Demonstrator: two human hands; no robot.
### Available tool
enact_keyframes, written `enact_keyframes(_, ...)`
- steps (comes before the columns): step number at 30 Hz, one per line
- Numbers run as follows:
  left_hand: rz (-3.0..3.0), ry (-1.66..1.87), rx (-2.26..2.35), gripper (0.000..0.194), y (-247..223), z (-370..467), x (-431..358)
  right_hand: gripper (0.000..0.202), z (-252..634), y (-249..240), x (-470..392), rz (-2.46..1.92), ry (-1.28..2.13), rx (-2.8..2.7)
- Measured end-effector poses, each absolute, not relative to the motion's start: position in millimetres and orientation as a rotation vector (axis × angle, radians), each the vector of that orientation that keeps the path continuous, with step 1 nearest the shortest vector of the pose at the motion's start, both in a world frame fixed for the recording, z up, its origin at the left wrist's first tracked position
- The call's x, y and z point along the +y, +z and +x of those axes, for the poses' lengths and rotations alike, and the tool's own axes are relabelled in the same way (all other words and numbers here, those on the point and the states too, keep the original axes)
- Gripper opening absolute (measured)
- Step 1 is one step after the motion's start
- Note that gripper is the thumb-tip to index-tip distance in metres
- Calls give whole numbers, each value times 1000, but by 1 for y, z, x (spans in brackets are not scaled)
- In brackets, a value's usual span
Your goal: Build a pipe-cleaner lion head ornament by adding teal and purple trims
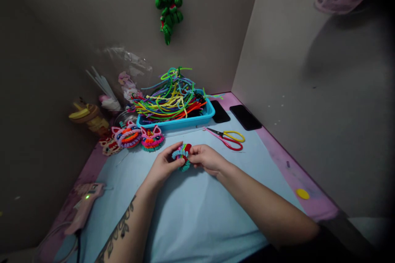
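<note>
Fuzzy piece [182, 153] snug in both hands, just in front of the blue tray [191, 123]
Left hand [163, 165] curls round it, right hand [206, 159] pinches its red side, and beyond, scissors [220, 133] lie before the tray's right end

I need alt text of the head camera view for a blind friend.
A person's left hand and right hand hold a small, colorful fuzzy craft over a blue cloth. Beyond lie scissors and a blue tray heaped with bright pipe cleaners; fuzzy animal faces sit at left.
</note>
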State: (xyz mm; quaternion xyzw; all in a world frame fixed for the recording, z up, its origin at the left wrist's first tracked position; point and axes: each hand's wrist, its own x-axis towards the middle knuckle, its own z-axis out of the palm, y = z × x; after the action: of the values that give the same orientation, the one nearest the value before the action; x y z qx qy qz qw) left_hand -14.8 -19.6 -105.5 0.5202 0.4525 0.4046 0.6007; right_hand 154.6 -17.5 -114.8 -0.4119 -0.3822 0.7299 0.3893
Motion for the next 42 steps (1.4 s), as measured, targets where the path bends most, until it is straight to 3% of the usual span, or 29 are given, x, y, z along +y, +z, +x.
enact_keyframes(8,1210,895,970,77,-105,-21,-21,25,155,-109,-20,-1004,1877,-995)
enact_keyframes(15,1133,961,972,59,-106,-18,-23,37,154,-109,-19,-872,1929,-928)
enact_keyframes(20,1187,965,1025,61,-105,-16,-21,41,149,-118,-20,-863,1873,-919)
enact_keyframes(32,1395,1042,1148,43,-100,-14,-23,35,137,-120,-23,-936,1684,-908)
enact_keyframes(42,1333,1157,1218,56,-98,-24,-20,28,149,-116,-13,-720,1794,-520)
